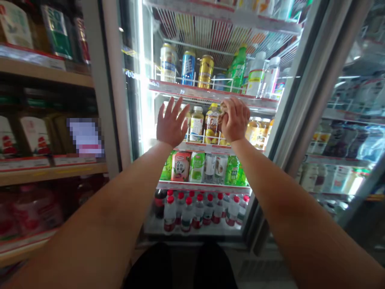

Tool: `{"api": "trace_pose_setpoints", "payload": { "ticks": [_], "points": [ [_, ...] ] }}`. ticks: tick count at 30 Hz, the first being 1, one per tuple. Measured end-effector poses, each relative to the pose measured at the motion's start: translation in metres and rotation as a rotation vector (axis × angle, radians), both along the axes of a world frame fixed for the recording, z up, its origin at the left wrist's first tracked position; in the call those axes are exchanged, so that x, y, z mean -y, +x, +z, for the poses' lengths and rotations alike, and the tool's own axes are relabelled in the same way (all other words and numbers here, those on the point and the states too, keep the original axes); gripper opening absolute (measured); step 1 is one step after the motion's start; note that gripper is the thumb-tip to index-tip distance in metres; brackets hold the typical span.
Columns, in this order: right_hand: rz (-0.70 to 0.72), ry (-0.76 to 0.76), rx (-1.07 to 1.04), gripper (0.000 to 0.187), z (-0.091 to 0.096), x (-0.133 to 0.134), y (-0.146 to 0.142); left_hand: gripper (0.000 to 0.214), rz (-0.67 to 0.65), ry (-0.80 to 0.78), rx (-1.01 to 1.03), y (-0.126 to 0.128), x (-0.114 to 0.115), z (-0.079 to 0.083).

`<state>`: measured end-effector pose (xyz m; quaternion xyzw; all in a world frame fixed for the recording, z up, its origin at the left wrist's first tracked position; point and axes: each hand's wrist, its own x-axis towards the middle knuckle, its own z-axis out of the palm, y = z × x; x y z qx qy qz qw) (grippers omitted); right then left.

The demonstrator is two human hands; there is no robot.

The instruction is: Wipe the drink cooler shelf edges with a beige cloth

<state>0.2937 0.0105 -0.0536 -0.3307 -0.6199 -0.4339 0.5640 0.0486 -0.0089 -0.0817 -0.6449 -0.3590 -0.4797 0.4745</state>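
Standing open before the person, the cooler (112, 100) fills the middle of the view. Its glass door (345, 120) is swung out at the cooler's right side, and a store rack (45, 74) with packets stands at the cooler's left side. Both bare arms reach into the cooler at its second tier from the top.

The left hand (171, 122) is in the cooler's left part, fingers spread and released, holding nothing. The right hand (236, 120) is at the cooler's middle, fingers wrapped around a brownish bottle (223, 108); only a small part of it shows beside the thumb.

I judge that the bottle is in the front row of this tier, just under the white rail (210, 95) of the tier above. Whether it stands on the wire I cannot tell, so the handling looks about half done, with the grasp not yet let go.

Yellow-capped bottles (197, 122) stand just beside it, toward the cooler's left. Cans (188, 66) are in the tier above and red-capped bottles (198, 210) at the cooler's bottom. The neighbours and the rail leave only a narrow gap for the hand.
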Motion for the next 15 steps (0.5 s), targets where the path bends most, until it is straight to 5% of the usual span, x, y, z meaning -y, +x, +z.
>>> {"api": "trace_pose_setpoints", "payload": {
  "ticks": [6,12,15],
  "points": [
    [0.007,0.012,0.157,0.045,-0.0031,-0.0033,0.0001,0.053,0.014,-0.024,0.012,0.001,0.0032,-0.0003],
    [0.063,0.1,-0.164,0.045,0.0005,-0.0062,0.0006,0.054,-0.007,-0.065,0.025,0.0014,0.0055,0.0],
    [0.023,0.057,0.018,0.045,-0.0031,-0.0039,0.002,0.053,-0.009,-0.074,0.028,0.0016,0.006,0.0002]
  ]
}}
